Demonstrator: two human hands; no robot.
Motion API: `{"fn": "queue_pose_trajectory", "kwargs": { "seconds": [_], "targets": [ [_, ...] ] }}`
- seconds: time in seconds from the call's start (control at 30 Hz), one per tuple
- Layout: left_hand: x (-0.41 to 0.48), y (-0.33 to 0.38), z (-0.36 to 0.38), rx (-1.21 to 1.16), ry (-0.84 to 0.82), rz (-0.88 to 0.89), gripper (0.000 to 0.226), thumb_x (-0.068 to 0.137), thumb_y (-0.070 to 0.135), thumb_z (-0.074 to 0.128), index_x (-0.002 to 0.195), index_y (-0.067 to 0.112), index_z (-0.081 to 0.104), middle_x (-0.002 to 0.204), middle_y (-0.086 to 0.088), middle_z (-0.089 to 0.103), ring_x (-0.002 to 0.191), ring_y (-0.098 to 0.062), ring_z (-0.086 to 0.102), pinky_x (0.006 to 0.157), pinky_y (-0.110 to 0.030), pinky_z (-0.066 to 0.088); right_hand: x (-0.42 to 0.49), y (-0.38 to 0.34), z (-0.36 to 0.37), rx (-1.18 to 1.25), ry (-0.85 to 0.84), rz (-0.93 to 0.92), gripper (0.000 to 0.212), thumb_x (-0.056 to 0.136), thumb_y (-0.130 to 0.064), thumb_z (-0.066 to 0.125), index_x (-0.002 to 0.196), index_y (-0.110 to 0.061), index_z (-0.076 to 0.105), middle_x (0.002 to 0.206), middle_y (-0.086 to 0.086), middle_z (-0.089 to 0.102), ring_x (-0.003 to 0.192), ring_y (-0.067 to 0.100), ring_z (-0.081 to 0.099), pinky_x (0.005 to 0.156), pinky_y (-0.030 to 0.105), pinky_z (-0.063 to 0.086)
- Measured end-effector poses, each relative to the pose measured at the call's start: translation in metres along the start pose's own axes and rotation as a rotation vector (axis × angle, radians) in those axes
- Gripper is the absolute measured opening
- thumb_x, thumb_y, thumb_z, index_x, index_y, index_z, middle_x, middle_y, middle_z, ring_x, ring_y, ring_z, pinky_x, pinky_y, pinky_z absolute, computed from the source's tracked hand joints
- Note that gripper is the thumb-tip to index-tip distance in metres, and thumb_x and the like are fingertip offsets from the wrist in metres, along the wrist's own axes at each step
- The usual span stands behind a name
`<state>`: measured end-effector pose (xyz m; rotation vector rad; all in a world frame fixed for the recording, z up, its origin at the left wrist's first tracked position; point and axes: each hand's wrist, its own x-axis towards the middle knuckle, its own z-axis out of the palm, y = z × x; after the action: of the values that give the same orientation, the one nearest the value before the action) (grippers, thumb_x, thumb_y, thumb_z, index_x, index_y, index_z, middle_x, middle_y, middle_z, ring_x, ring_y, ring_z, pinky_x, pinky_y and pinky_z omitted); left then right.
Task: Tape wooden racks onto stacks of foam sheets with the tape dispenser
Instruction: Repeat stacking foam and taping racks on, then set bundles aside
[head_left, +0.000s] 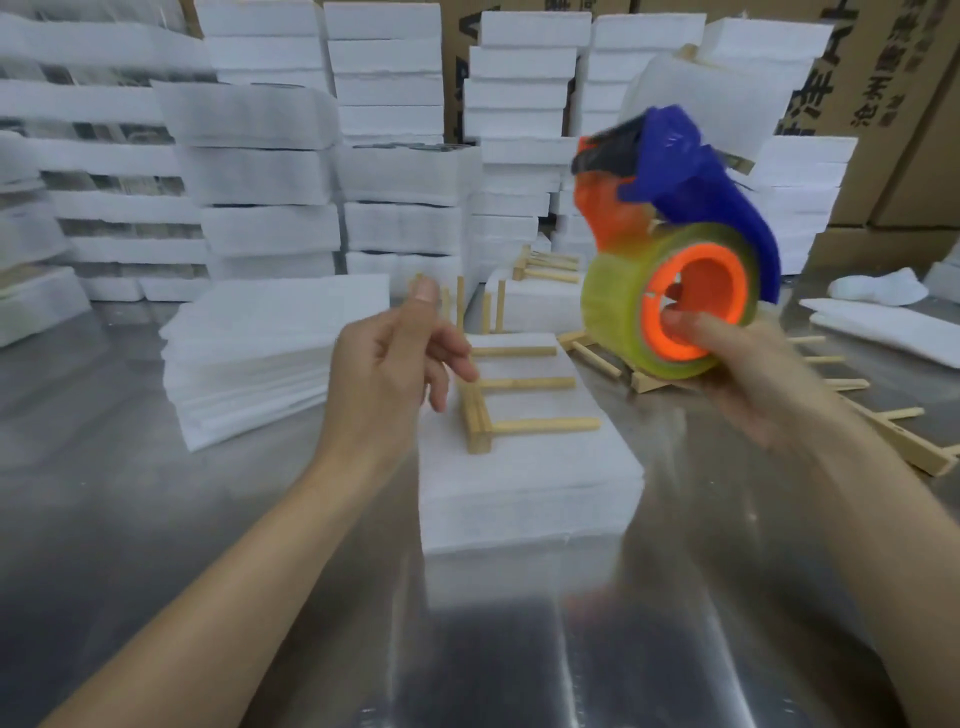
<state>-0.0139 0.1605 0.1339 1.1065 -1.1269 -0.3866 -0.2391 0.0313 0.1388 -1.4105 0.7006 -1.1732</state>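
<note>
The wooden rack (511, 400) lies flat on the foam stack (524, 493) at the centre of the counter (156, 519). The right hand (748, 374) holds the tape dispenser (675, 234) up at the rack's 2 o'clock, fingers hooked into the roll's orange core. The left hand (384, 374) hovers at its 9 o'clock, loosely curled, gripping nothing visible. The foam is probably light and squashy (easily dented), so steady the stiff rack by its spine, not its thin prongs.
</note>
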Motion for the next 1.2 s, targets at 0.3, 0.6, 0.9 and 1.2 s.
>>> {"fn": "queue_pose_trajectory", "kwargs": {
  "seconds": [0.3,0.6,0.9,1.2],
  "targets": [
    [-0.002,0.017,0.005,-0.329,-0.334,-0.344,0.061,0.073,0.07,0.038,0.081,0.02,0.072,0.076,0.003,0.072,0.07,-0.008,0.064,0.054,-0.024,0.033,-0.003,0.021,0.016,-0.243,-0.094,-0.336,0.056,0.052,-0.006,0.08,0.095,-0.039,0.068,0.085,-0.021,0.072,0.079,-0.006,0.068,0.062,0.008,0.05],
    [-0.003,0.015,0.001,-0.399,-0.309,-0.288,0.02,0.079,0.027,0.059,0.092,0.016,0.069,0.078,0.004,0.068,0.068,-0.006,0.061,0.054,-0.016,0.042,-0.002,0.023,0.011,-0.177,-0.115,-0.345,0.063,0.055,-0.019,0.082,0.111,-0.038,0.062,0.106,-0.012,0.071,0.098,0.009,0.068,0.07,0.021,0.056],
    [0.001,0.031,-0.003,-0.497,-0.173,-0.188,0.005,0.074,0.008,0.061,0.074,0.008,0.067,0.063,0.003,0.066,0.057,-0.004,0.059,0.061,-0.013,0.047,0.01,0.013,-0.003,-0.135,-0.126,-0.327,0.069,0.06,-0.014,0.078,0.117,-0.034,0.045,0.114,-0.012,0.066,0.108,0.018,0.065,0.081,0.043,0.058],
    [0.028,0.02,-0.053,-0.468,0.03,-0.423,0.016,0.078,0.011,0.058,0.063,0.011,0.064,0.056,0.001,0.051,0.049,-0.01,0.042,0.048,-0.017,0.037,0.014,0.022,-0.033,-0.143,0.236,-0.277,0.046,0.08,-0.011,0.074,0.109,-0.04,0.051,0.097,-0.022,0.068,0.091,-0.001,0.067,0.066,0.018,0.055]
  ]
}}
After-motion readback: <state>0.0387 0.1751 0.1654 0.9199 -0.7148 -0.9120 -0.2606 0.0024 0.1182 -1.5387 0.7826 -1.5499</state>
